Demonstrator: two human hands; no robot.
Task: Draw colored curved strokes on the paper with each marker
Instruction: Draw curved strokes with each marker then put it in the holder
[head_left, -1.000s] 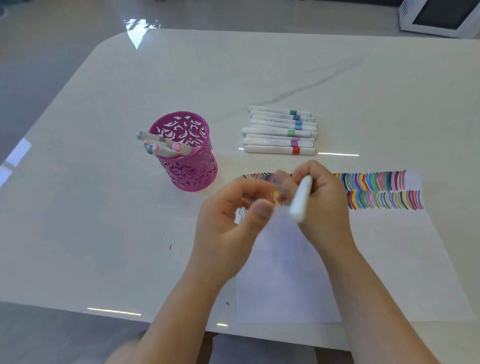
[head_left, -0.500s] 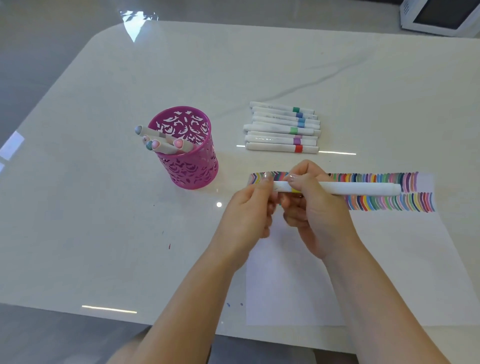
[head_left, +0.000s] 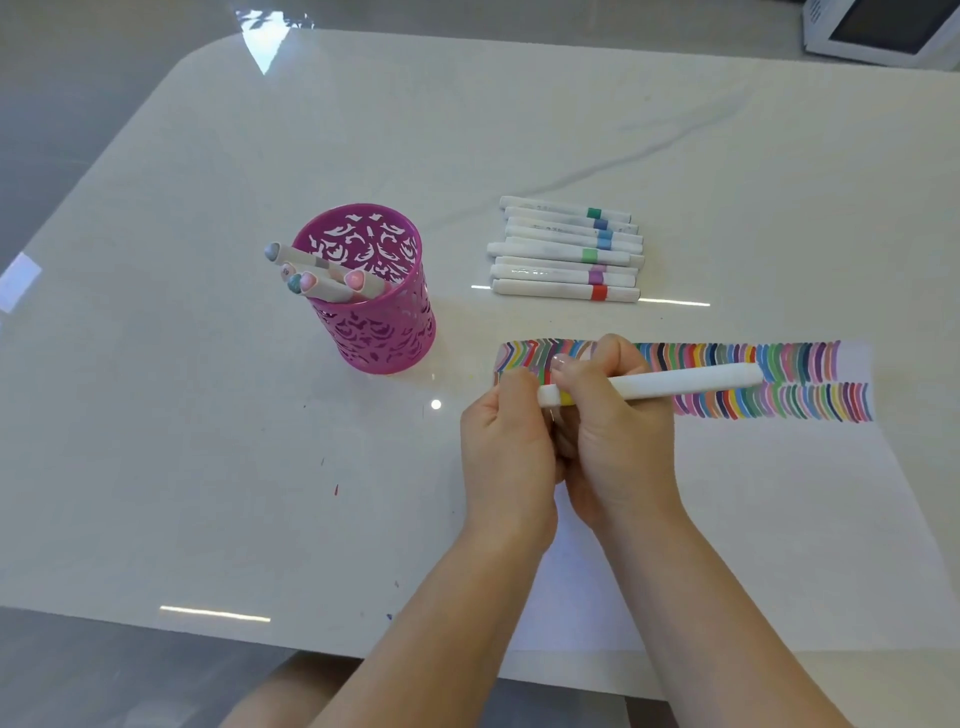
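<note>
The right hand (head_left: 618, 441) is closed around a white marker (head_left: 685, 382), with the fingers curled over its barrel next to a yellow band. The left hand (head_left: 506, 441) is just beside it, so close that the two hands touch. Its fingers are curled too, and its thumb and fingertips pinch the short left end of the same marker. Both forearms come up from the near edge of the table (head_left: 208, 467) and lean toward each other.

The marker lies almost level, and its long free end points to the right. It is held over the paper (head_left: 753, 519), a white sheet on the right part of the table. The near part of the sheet is blank. Two rows of coloured curved strokes (head_left: 779, 400) run along its far edge, and the marker crosses in front of them.

To the left, apart from the paper, a pink cup (head_left: 384, 332) with cut-out patterns stands upright. It holds several markers (head_left: 317, 275), which lean out to the left and show grey, pink and teal ends.

Behind the paper, a row of white markers (head_left: 566, 249) with coloured bands lies flat, side by side. At the far right corner a white device (head_left: 883, 31) is partly in view.
</note>
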